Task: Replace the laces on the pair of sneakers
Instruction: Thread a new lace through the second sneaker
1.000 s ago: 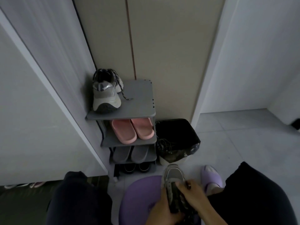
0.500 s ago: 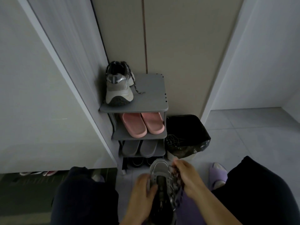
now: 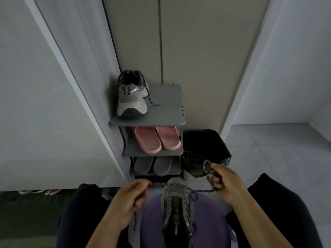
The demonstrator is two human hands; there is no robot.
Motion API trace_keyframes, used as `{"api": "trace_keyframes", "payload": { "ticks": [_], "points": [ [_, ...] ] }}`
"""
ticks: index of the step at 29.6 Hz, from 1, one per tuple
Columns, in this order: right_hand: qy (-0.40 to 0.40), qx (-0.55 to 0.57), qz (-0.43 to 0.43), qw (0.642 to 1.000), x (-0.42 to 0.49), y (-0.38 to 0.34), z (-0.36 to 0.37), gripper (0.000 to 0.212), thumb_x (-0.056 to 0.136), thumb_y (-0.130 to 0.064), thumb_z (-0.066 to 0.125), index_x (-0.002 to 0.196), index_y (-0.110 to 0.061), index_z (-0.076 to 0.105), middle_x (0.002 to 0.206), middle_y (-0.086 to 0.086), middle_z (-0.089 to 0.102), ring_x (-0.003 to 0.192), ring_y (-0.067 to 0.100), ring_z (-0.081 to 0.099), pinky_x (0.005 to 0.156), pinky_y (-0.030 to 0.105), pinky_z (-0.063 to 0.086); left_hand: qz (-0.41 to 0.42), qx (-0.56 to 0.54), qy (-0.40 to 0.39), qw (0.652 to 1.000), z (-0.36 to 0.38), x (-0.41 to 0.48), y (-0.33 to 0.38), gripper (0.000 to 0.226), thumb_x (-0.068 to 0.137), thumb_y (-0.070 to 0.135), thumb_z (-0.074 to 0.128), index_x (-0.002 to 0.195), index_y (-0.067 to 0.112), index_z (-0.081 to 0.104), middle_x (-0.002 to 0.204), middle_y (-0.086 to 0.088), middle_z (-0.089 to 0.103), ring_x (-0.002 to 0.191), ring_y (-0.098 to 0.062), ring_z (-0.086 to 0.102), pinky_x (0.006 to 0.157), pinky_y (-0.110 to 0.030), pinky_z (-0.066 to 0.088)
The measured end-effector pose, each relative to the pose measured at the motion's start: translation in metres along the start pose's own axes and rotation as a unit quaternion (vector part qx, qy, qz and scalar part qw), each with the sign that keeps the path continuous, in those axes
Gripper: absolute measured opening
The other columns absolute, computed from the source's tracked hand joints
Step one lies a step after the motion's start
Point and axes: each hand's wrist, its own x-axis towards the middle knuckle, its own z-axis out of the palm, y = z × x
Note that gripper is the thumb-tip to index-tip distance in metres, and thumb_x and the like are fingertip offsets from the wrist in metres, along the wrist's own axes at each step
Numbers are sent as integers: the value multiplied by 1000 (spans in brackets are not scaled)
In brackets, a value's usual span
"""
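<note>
Dim hallway, shoe rack (image 3: 166, 113) stood against far wall. One sneaker (image 3: 131, 101) seen on top shelf, left side. Other sneaker (image 3: 177, 203) laid toe-away on purple stool (image 3: 154, 222), near centre. Dark lace (image 3: 204, 190) stretched across its toe: left end pinched by left hand (image 3: 129, 197), right end looped and gripped by right hand (image 3: 226, 181).

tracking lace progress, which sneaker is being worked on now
The sneaker on the purple cushion: the left hand and right hand hold its lace ends. The other sneaker sits untouched on the rack's top shelf.
</note>
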Motion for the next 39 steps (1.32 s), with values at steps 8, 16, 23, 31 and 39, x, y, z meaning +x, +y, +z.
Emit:
{"api": "trace_keyframes", "payload": {
  "ticks": [8, 16, 23, 31, 39],
  "points": [
    [-102, -672, -120, 724, -8, 53, 1, 24, 92, -25, 46, 113, -19, 54, 120, -1, 49, 107, 16, 52, 92, 30, 41, 84, 238, -110, 961, 40, 3, 10, 22, 88, 0, 53, 85, 18, 65, 70, 3, 68, 62, -11, 53, 51, -13, 40],
    [-123, -185, -87, 971, -36, 15, 43, 15, 91, -12, 55, 76, -11, 59, 55, -4, 47, 44, 6, 40, 43, 19, 36, 123, 260, -89, 954, 41, 16, 24, 22, 85, 4, 60, 80, 25, 67, 64, 8, 67, 52, 4, 54, 53, -10, 42],
    [-132, -179, -32, 974, -28, 5, 29, 19, 91, -16, 55, 75, -7, 60, 50, -3, 31, 39, 4, 24, 38, 16, 23, 79, 449, -89, 886, -3, 36, -8, 12, 87, 19, 61, 89, 16, 73, 71, 12, 62, 67, 3, 58, 66, -16, 42],
    [-143, -330, -102, 927, -19, 18, 50, 18, 92, -23, 55, 83, -12, 66, 54, -7, 44, 43, 1, 36, 49, 18, 31, 102, 501, -110, 852, 19, 40, -29, 11, 84, 21, 63, 79, 14, 70, 74, 7, 49, 71, -5, 52, 61, -16, 35],
    [-126, -559, -75, 816, 7, 59, 50, 26, 88, -22, 57, 65, -25, 44, 68, -9, 48, 63, 3, 47, 56, 15, 34, -35, 241, -11, 970, 25, 54, -53, 18, 82, -5, 60, 73, 10, 57, 60, -4, 60, 39, 2, 53, 42, -12, 40]
  ]
}}
